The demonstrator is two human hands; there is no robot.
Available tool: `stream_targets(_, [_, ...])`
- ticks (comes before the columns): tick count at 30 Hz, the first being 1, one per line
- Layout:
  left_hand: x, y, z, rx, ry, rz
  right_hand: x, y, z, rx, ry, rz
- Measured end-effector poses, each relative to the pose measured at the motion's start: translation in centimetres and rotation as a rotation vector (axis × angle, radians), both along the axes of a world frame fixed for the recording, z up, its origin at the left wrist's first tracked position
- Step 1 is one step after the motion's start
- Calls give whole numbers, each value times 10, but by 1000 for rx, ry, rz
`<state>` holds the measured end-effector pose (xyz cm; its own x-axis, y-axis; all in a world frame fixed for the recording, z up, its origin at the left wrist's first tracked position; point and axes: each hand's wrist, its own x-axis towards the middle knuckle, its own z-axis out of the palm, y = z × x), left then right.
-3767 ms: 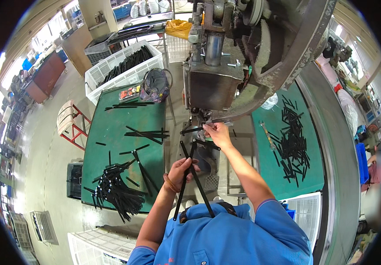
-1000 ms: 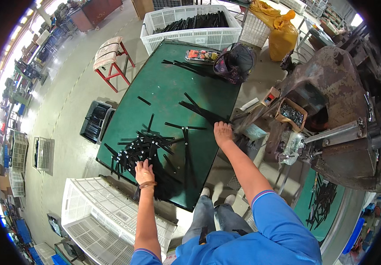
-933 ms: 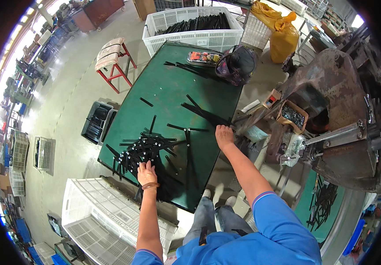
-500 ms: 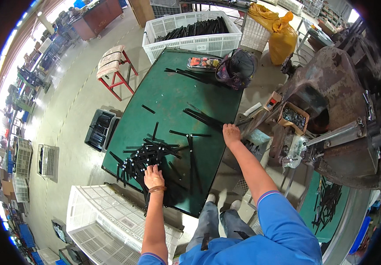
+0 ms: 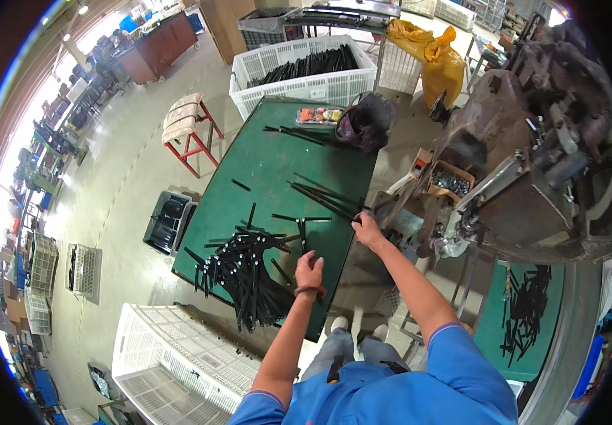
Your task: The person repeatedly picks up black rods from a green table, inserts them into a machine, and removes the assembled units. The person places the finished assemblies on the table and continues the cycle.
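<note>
Workshop floor of pale concrete surrounds a green counter (image 5: pixel 263 170), viewed from above. Observed on it: a dense heap of black rods (image 5: pixel 245 273) at the near left end, and scattered single rods further along. My left hand (image 5: pixel 311 273) rests on the counter just right of the heap, fingers (image 5: pixel 318 261) extended and released, grasping nothing — a dark band sits at the wrist. My right hand (image 5: pixel 368 230) is at the counter's right edge, where a small bundle of long black rods (image 5: pixel 323 198) lies angled across the surface; the fingers curl at the near end of that bundle, but whether they actually clench it I cannot tell.

Further items noted: a black bag (image 5: pixel 365 122) and a small tray of coloured pieces (image 5: pixel 320 114) at the far end of the counter; a white crate of black rods (image 5: pixel 304 69) beyond it; a red stool (image 5: pixel 189 131) on the left; a white crate (image 5: pixel 171 361) near my left knee. To the right stands a heavy grey machine (image 5: pixel 532 142) — beside it, a second green counter (image 5: pixel 525 319) carrying more black rods.
</note>
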<state>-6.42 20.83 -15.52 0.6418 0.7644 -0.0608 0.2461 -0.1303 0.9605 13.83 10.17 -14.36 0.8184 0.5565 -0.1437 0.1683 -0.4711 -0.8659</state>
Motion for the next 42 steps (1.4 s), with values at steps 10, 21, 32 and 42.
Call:
stream_targets(10, [-75, -72, 6, -53, 97, -111, 26, 16, -35, -546, -615, 136])
stream_targets(21, [-92, -40, 5, -392, -39, -20, 33, 20, -14, -48, 557, 103])
stream_targets(32, [25, -103, 108, -884, -216, -203, -175, -165, 97, 300, 494, 100])
stream_targets(42, [47, -188, 192, -850, -88, -594, 74, -274, 44, -172, -920, -420])
